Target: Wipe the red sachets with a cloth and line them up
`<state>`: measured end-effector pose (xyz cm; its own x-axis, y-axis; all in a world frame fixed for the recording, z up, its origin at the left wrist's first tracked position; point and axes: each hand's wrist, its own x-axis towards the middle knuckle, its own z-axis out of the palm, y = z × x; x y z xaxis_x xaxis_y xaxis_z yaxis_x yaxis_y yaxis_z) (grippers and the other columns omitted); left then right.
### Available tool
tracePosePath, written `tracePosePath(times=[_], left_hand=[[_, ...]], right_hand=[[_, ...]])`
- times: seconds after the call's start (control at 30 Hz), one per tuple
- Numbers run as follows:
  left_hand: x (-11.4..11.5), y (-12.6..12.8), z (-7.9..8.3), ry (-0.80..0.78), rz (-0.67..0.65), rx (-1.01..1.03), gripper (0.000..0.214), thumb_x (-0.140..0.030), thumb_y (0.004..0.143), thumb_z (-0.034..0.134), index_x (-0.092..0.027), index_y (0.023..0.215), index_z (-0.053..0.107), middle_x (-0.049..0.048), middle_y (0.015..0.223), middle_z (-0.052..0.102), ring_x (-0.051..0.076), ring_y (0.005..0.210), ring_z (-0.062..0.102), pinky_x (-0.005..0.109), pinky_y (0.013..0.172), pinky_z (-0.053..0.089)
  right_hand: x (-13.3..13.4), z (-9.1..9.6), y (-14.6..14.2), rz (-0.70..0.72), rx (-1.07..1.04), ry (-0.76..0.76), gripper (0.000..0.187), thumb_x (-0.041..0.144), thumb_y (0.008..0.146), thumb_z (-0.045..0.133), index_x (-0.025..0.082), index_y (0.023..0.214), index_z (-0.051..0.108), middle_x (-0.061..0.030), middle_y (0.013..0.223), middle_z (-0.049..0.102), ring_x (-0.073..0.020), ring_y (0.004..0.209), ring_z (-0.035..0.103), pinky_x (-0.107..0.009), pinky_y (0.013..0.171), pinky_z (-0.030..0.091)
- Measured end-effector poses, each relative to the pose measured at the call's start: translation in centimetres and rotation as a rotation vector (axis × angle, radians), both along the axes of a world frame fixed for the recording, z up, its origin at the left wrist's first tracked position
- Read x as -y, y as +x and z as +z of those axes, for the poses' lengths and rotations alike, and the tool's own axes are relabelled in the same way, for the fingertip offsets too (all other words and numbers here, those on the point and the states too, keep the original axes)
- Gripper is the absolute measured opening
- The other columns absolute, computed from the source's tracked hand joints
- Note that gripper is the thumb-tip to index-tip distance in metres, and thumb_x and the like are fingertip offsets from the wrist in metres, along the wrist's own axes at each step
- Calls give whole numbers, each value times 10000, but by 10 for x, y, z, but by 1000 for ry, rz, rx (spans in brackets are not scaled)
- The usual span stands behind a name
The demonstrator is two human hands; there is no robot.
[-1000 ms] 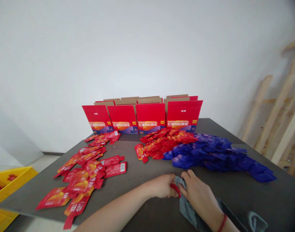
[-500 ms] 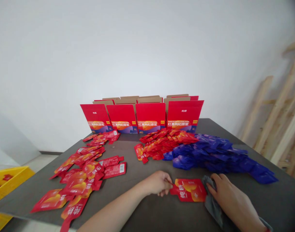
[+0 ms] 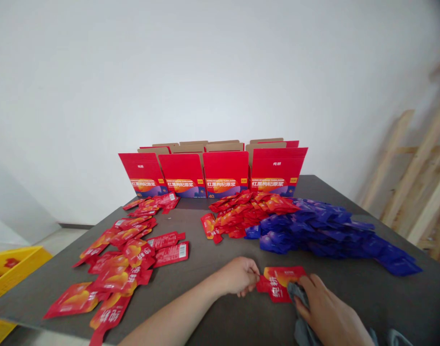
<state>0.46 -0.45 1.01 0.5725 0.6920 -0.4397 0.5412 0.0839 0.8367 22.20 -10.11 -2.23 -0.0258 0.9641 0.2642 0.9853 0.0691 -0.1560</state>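
A red pouch (image 3: 275,283) with orange fruit print lies flat on the dark table in front of me. My left hand (image 3: 242,277) pinches its narrow spout end. A grey cloth (image 3: 302,315) is under the fingers of my right hand (image 3: 326,307), which presses it onto the right part of the pouch and hides that corner. Just beyond my hands are a heap of red pouches (image 3: 241,216) and, to its right, a heap of blue pouches (image 3: 324,230). More red pouches (image 3: 115,274) lie scattered on the left side of the table.
Several open red cartons (image 3: 225,168) stand in rows at the back of the table (image 3: 191,278). A yellow crate (image 3: 21,269) with red items inside is beyond the left edge. Wooden slats (image 3: 418,178) lean at the right by the white wall.
My right hand has slid left with the cloth, from the pouch's right edge onto its face. My left hand keeps its pinch on the spout end.
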Motion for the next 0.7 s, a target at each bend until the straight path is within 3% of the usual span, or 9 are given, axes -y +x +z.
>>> tracePosePath(times=[0.2,0.27,0.33,0.4,0.5,0.6,0.7], left_hand=[[2,2,2,-35,-10,25,99,-180,804,470,-166,893,510,-84,525,490,64,369,444,162,404,359],[5,1,3,53,-17,21,106,-177,824,451,-172,914,507,-79,556,497,62,390,444,165,423,350],[7,-1,6,317,-27,-1,90,-179,850,442,-176,905,513,-63,603,514,64,456,468,169,467,342],[8,-4,10,717,-87,-46,75,-183,873,448,-176,867,522,-35,678,544,78,571,504,184,529,343],[7,-8,18,1245,-320,-136,136,-209,918,443,-176,818,529,4,783,568,114,721,519,222,591,347],[7,-9,20,1488,-563,-171,191,-248,948,439,-179,801,540,8,837,573,126,743,504,257,587,346],[8,-7,15,1531,-682,-181,192,-240,949,453,-182,797,556,2,865,575,121,739,499,269,581,358]], right_hand=[[-1,6,45,-136,4,-37,193,350,871,399,239,831,552,-52,818,585,-189,655,621,-328,589,422],[-5,12,49,-155,-18,-44,227,381,883,375,238,844,547,-58,826,589,-193,669,622,-337,606,422],[-9,22,48,-163,-15,-29,248,402,894,353,241,862,538,-57,838,587,-199,693,620,-345,624,421],[-13,35,46,-181,14,4,258,413,900,337,245,893,532,-53,860,577,-203,707,611,-350,621,419],[-18,54,38,-184,59,87,285,427,903,336,236,973,535,-63,922,562,-206,736,601,-348,615,423],[-23,62,19,-109,38,130,289,421,903,367,247,1046,546,-68,1022,557,-186,773,600,-323,617,431],[-27,55,-14,45,-7,53,209,356,886,441,290,1032,574,-34,1025,554,-152,785,600,-276,601,426]])
